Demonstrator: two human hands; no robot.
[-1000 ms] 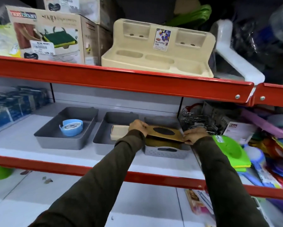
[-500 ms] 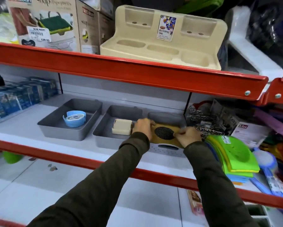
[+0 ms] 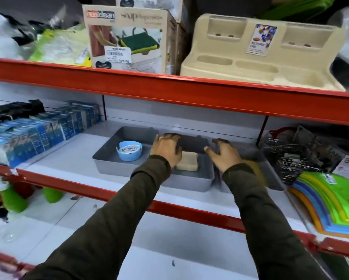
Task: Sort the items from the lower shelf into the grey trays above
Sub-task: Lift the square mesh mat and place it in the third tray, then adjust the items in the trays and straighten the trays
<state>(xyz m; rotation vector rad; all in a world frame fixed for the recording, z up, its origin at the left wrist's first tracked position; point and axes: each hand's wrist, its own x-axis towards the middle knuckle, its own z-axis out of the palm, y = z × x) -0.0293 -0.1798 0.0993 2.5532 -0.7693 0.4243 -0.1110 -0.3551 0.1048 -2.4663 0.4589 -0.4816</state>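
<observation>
Three grey trays stand side by side on the middle shelf. The left tray [image 3: 107, 158] holds a round blue item [image 3: 129, 150]. The middle tray [image 3: 189, 182] holds a cream block [image 3: 187, 163]. In the right tray [image 3: 270, 178] a brown card [image 3: 258, 172] shows partly behind my right sleeve. My left hand [image 3: 165, 148] hovers over the middle tray with fingers spread and nothing in it. My right hand [image 3: 223, 154] is open too, above the gap between the middle and right trays.
Blue boxes [image 3: 38, 134] line the shelf to the left. Wire baskets [image 3: 291, 158] and a stack of coloured plastic mats [image 3: 331, 201] crowd the right. The red shelf lip [image 3: 189, 211] runs in front. A beige holder [image 3: 260, 53] sits above. Green items [image 3: 14, 199] lie on the lower shelf.
Both hands have let go of the brown card, which now lies in the right tray, and have shifted left toward the middle tray. The camera view has moved left.
</observation>
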